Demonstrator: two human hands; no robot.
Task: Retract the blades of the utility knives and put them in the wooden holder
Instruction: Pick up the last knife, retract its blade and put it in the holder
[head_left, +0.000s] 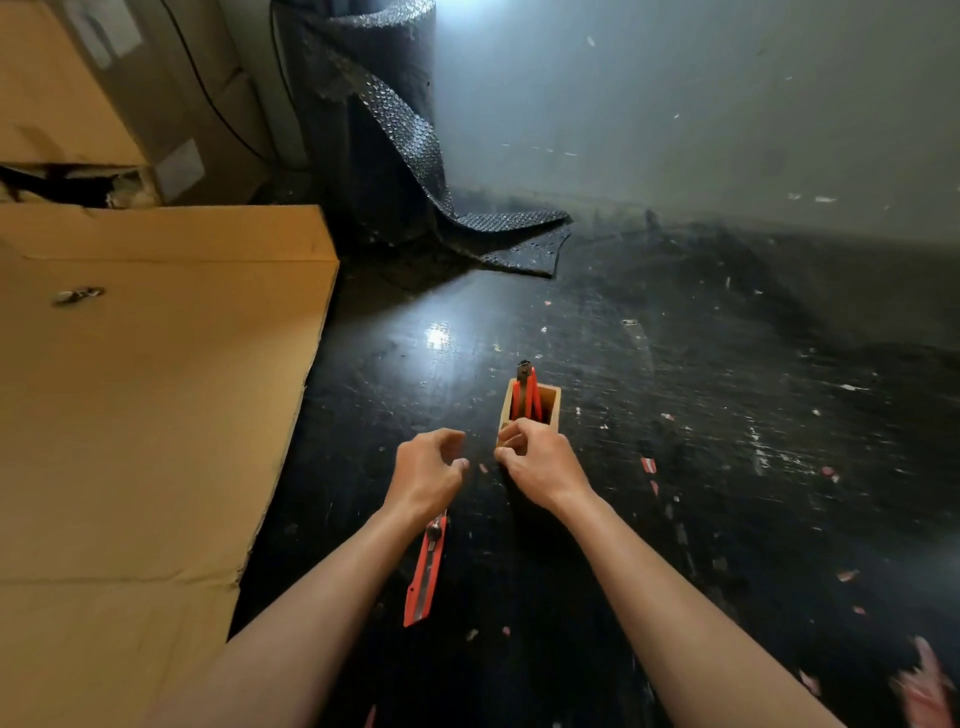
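The wooden holder (540, 402) is standing upright on the dark floor (701, 467), well out from the floor's left edge where the flattened cardboard (156, 389) is lying; red utility knives (527, 397) are already leaning inside it, their dark ends poking above the rim; the right hand (537, 462) is curling against the holder's near wall, fingers bent and touching the wood, seemingly steadying it rather than gripping a knife, though whether anything small is pinched in the fingers I cannot tell; the left hand (428, 470) is hovering just beside it, loosely cupped and holding nothing; one more utility knife (426, 571) is lying flat on the floor beneath the left wrist, nearer the person than the holder, its upper end hidden by the wrist so the blade's state cannot be told; judging from this, the placing of a knife looks just finished and the last loose knife is the step coming up; the next move is calling for the left hand to drop back and close around the red handle, the slider to be thumbed back until no blade is showing, and the knife to be lowered into the free space beside the others without tipping the holder
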